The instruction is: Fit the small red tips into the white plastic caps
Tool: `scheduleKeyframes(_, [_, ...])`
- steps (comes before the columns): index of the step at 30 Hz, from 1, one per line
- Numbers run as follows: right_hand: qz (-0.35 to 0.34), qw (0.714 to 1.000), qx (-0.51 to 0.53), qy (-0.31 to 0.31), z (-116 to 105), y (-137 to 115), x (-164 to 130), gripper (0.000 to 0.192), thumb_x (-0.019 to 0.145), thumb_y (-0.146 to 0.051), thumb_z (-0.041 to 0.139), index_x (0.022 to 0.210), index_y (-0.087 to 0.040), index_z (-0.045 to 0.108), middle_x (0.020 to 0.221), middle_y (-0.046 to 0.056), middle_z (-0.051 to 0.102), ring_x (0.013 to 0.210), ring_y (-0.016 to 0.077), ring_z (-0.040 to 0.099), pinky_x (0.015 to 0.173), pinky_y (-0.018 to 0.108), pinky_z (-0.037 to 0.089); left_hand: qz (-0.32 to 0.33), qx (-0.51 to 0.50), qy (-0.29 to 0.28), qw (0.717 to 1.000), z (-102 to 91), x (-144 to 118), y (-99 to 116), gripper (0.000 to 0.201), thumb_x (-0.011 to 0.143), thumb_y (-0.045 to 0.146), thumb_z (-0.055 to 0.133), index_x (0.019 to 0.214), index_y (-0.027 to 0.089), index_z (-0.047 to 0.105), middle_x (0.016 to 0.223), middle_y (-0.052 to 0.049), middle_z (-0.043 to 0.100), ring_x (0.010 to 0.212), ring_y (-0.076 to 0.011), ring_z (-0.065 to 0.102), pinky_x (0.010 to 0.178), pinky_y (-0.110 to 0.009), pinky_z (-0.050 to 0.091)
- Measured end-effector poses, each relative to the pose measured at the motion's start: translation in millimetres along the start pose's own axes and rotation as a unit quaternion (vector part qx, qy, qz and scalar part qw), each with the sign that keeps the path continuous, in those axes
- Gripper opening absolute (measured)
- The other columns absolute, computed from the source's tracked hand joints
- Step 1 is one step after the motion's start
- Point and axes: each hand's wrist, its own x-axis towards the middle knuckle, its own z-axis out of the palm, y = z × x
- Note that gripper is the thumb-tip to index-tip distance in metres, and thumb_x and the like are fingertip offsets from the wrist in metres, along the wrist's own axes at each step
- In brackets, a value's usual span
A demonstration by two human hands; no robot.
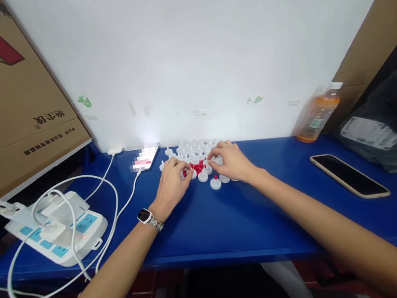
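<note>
Since both hands [173, 178] [230, 161] look pinched, hard to say on what, go light so red bits [198, 169] and white caps [203, 177] don't scatter.

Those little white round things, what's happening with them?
A person's left hand is curled beside small red pieces, and the right hand is over round white plastic caps on the blue table. What either holds is too small to tell. The nearest white cap has a red tip on top.
</note>
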Motion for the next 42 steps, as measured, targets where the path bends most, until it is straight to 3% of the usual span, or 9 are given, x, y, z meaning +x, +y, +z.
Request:
scheduleKeyframes(3, [-0.015, 0.998, -0.059, -0.031, 2.3, -1.5, 16.7, 0.02, 0.087, -0.036, 0.062, 0.093, -0.023, 0.076, 0.104, 0.012, 0.062, 0.105, 0.03, 0.049, 0.09, 0.043, 0.034, 0.027, -0.001, 0.011, 1.0, -2.9, -2.9, 3.4, 0.016, 0.097, 0.031, 0.054, 0.096, 0.021, 0.066, 0.102, -0.006, 0.058, 0.098, -0.0241, 0.053, 0.088, -0.04, 0.044])
scheduleKeyframes(10, [-0.026, 0.983, -0.156, -0.09, 11.2, -15.3, 30.3, 0.021, 0.081, -0.034, 0.065, 0.084, -0.017, 0.078, 0.099, 0.018, 0.063, 0.104, 0.0353, 0.048, 0.089, 0.047, 0.032, 0.036, -0.006, 0.001, 0.999, -6.8, -9.2, 5.7, 0.015, 0.098, 0.029, 0.052, 0.098, 0.021, 0.064, 0.104, -0.005, 0.059, 0.1, -0.0229, 0.053, 0.095, -0.041, 0.043])
scheduleKeyframes(16, [-0.016, 0.987, -0.137, -0.082, 16.5, -11.8, 28.6, 0.019, 0.084, -0.024, 0.061, 0.083, -0.017, 0.079, 0.099, 0.018, 0.067, 0.102, 0.0336, 0.051, 0.089, 0.048, 0.032, 0.035, -0.018, -0.015, 0.999, -6.7, -8.0, 6.8, 0.015, 0.098, 0.029, 0.051, 0.096, 0.021, 0.063, 0.104, -0.005, 0.062, 0.099, -0.0232, 0.054, 0.094, -0.04, 0.043])
scheduleKeyframes(20, [-0.008, 0.997, -0.063, -0.043, 16.4, -8.1, 28.1, 0.017, 0.085, -0.024, 0.061, 0.078, -0.019, 0.076, 0.098, 0.014, 0.069, 0.104, 0.032, 0.053, 0.091, 0.047, 0.034, 0.032, -0.038, -0.013, 0.999, -7.6, -8.3, 8.8, 0.017, 0.1, 0.029, 0.047, 0.1, 0.021, 0.062, 0.105, -0.006, 0.066, 0.099, -0.024, 0.055, 0.092, -0.04, 0.043])
scheduleKeyframes(22, [-0.002, 1.0, 0.023, -0.009, 14.5, -9.3, 24.6, 0.014, 0.085, -0.024, 0.061, 0.079, -0.019, 0.073, 0.092, 0.01, 0.071, 0.099, 0.028, 0.056, 0.09, 0.044, 0.037, 0.027, -0.059, -0.014, 0.998, -8.2, -9.8, 11.5, 0.019, 0.101, 0.03, 0.044, 0.105, 0.022, 0.06, 0.108, -0.006, 0.067, 0.1, -0.0239, 0.055, 0.09, -0.039, 0.043])
scheduleKeyframes(26, [0.014, 0.97, 0.235, 0.054, 11.2, -17.6, 8.2, 0.011, 0.086, -0.024, 0.059, 0.087, -0.02, 0.069, 0.083, 0.002, 0.072, 0.081, 0.0182, 0.064, 0.08, 0.032, 0.046, 0.017, -0.118, -0.015, 0.993, -8.2, -14.7, 18.9, 0.021, 0.104, 0.034, 0.038, 0.109, 0.022, 0.054, 0.112, -0.007, 0.066, 0.1, -0.0228, 0.057, 0.089, -0.037, 0.044])
scheduleKeyframes(31, [0.039, 0.947, 0.302, 0.104, 16.0, -24.1, -11.8, 0.02, 0.088, -0.03, 0.062, 0.102, -0.021, 0.073, 0.087, 0.002, 0.072, 0.08, 0.0171, 0.064, 0.076, 0.031, 0.046, -0.028, -0.201, -0.008, 0.979, -8.7, -18.5, 24.3, 0.022, 0.106, 0.04, 0.033, 0.108, 0.022, 0.045, 0.095, -0.004, 0.062, 0.08, -0.0171, 0.059, 0.077, -0.032, 0.045])
scheduleKeyframes(38, [0.054, 0.894, 0.441, 0.064, 23.1, -24.1, -13.6, 0.021, 0.086, -0.039, 0.067, 0.09, -0.02, 0.075, 0.083, 0.003, 0.074, 0.07, 0.0156, 0.062, 0.062, 0.028, 0.044, -0.047, -0.232, -0.049, 0.97, -8.6, -16.9, 25.2, 0.042, 0.106, 0.047, 0.023, 0.091, 0.02, 0.053, 0.072, 0.001, 0.053, 0.066, -0.0138, 0.052, 0.066, -0.028, 0.041])
scheduleKeyframes(42, [0.081, 0.861, 0.495, 0.077, 24.2, -28.1, -13.3, 0.021, 0.079, -0.04, 0.075, 0.084, -0.019, 0.073, 0.077, 0.003, 0.073, 0.068, 0.015, 0.063, 0.06, 0.027, 0.045, -0.049, -0.215, -0.067, 0.973, -5.9, -18.2, 27.2, 0.031, 0.099, 0.052, 0.047, 0.102, 0.021, 0.047, 0.083, 0.002, 0.058, 0.055, -0.01, 0.05, 0.056, -0.025, 0.039])
